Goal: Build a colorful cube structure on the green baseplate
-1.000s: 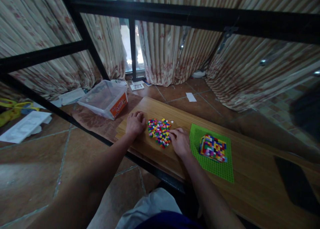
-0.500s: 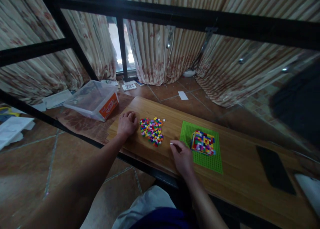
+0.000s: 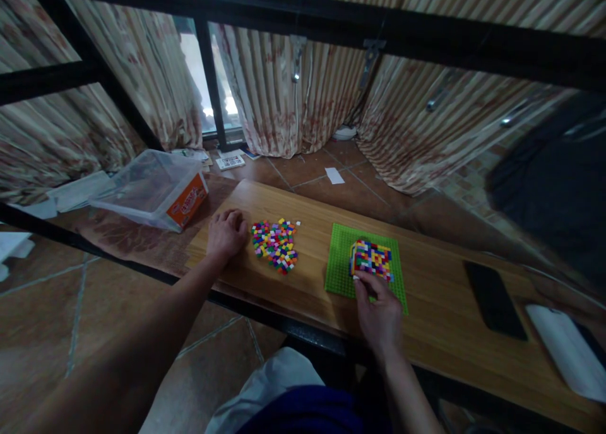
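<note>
My right hand (image 3: 382, 304) is closed in a pinch on a small white brick (image 3: 356, 277). It sits at the near left corner of a block built of many-coloured bricks (image 3: 374, 257), partly covering that block. Beneath the block lies a green studded baseplate (image 3: 339, 257). Further left, my left hand (image 3: 227, 233) rests on the wooden table with its fingers curled in; no object shows in it. Just to the right of it spreads a heap of loose small coloured bricks (image 3: 275, 245). A single white brick (image 3: 298, 223) lies at the heap's far right edge.
A clear plastic box (image 3: 142, 188) with an orange label stands beyond the table's left end. A black flat slab (image 3: 495, 298) and a white object (image 3: 563, 346) lie on the wooden table (image 3: 435, 295) at right. Dark metal bars (image 3: 284, 17) cross the view.
My right hand has moved right, from bare table to the block's near left corner, with the small white brick. The left hand stays beside the heap. The whole view has shifted slightly.
</note>
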